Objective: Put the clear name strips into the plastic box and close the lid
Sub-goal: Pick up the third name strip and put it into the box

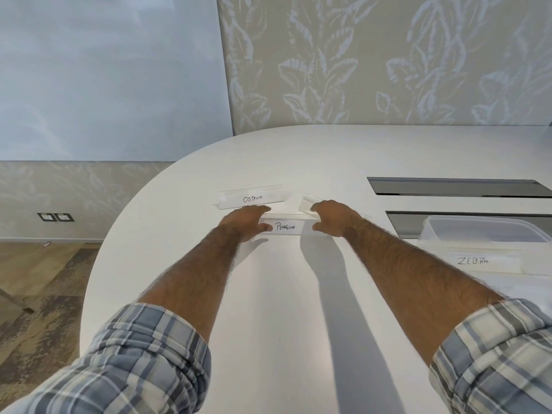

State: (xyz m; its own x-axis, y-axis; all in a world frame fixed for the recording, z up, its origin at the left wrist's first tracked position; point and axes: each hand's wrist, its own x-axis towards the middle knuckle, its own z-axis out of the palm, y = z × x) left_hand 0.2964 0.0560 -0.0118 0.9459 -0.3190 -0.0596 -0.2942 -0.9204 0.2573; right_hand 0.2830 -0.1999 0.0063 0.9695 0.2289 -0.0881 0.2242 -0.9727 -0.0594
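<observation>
Rolled plaid sleeves [143, 354] are filling the bottom corners nearest the camera, and two bare forearms are reaching out from them across the white table [283, 309]. Taking the PENGUIN strip [286, 228] as the landmark, the left hand [245, 222] is closing on its left end, thumb in front and fingers curling over the top, while the right hand [334, 218] is gripping its right end the same way; both are partly curled around the strip rather than spread flat. Whether the strip is resting on the table or lifting off it is hard to tell. Just behind it and a little to its left, the OSTRICH strip [251, 198] is standing on the table, apart from the hands. Behind its right end, a third clear strip [309, 203] is lying at an angle, partly hidden by the right hand, its label unreadable. Well to the right of the landmark, the plastic box [481, 231] is sitting open at the frame edge, and a ZEBRA strip [473, 261] is showing in front of it, though whether it is lying inside or outside is unclear. Two dark slots [457, 186] are lying beyond the box.
</observation>
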